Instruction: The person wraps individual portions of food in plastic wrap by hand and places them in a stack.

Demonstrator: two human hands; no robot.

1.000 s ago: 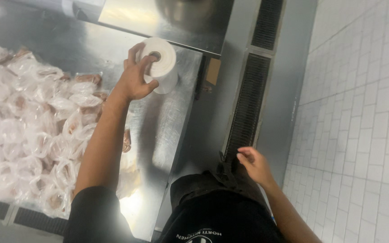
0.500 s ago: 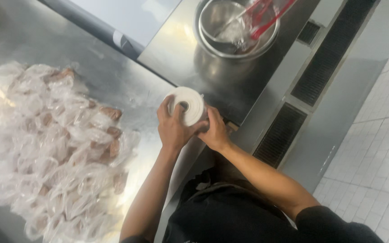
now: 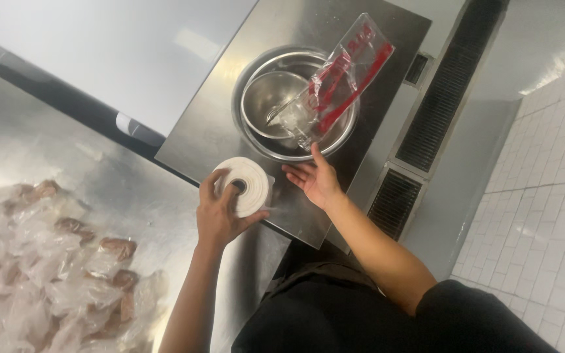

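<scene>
My left hand (image 3: 220, 212) grips a white roll of thin plastic bags (image 3: 248, 185), holding it over the near edge of a steel platform (image 3: 210, 124). My right hand (image 3: 315, 182) is open, palm up, just right of the roll, and a clear film seems to stretch from the roll to its fingers. Right behind my right hand sits a large steel bowl (image 3: 266, 147) with a smaller steel bowl (image 3: 273, 98) nested in it. A clear plastic bag with red print (image 3: 341, 82) lies across both bowls.
A heap of meat pieces wrapped in clear bags (image 3: 53, 274) covers the steel table (image 3: 132, 196) at lower left. A floor drain grate (image 3: 433, 104) runs along the right of the platform, and white floor tiles (image 3: 544, 196) lie beyond it.
The roll went from the table by the wrapped heap to the steel platform. My right hand rose from my side to the roll, then opened palm up beside it.
</scene>
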